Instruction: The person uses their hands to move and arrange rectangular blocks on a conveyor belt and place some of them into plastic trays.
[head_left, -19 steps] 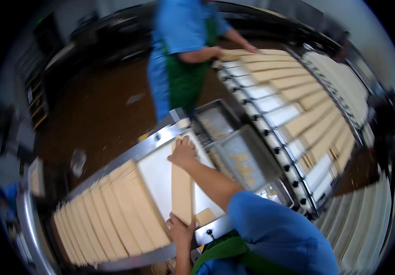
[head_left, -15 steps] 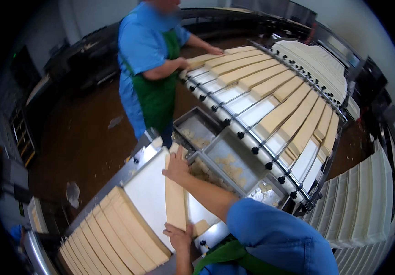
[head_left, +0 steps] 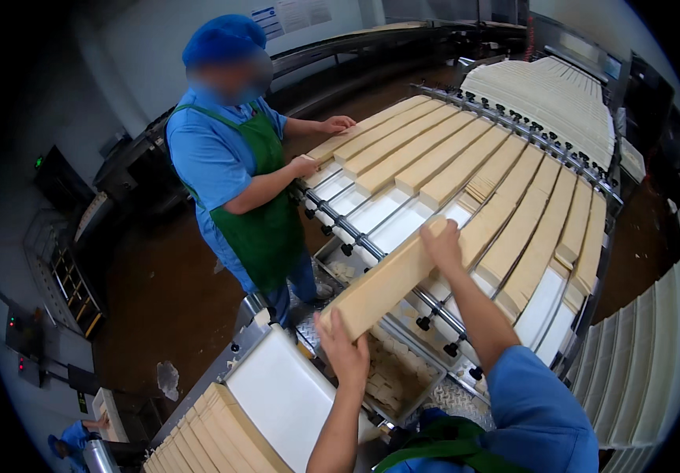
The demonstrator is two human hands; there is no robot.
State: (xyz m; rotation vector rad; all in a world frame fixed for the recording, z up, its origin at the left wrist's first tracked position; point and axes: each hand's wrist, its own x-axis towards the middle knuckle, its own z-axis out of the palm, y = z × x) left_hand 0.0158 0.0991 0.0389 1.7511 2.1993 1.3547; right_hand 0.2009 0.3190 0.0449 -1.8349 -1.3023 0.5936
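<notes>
I held a long tan slab (head_left: 387, 285) in both grips, my left hand (head_left: 344, 351) grasping its near end, my right hand (head_left: 442, 246) its far end, lifted over the roller conveyor (head_left: 371, 244) beside other slabs (head_left: 450, 150).

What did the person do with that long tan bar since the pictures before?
The long tan bar, earlier lying flat on the white belt between both hands, is now lifted and carried over toward the channelled conveyor. The left hand grips its near end and the right hand its far end, same as before. The stacked bars on the belt stayed, and the co-worker in the green apron is still there.
</notes>
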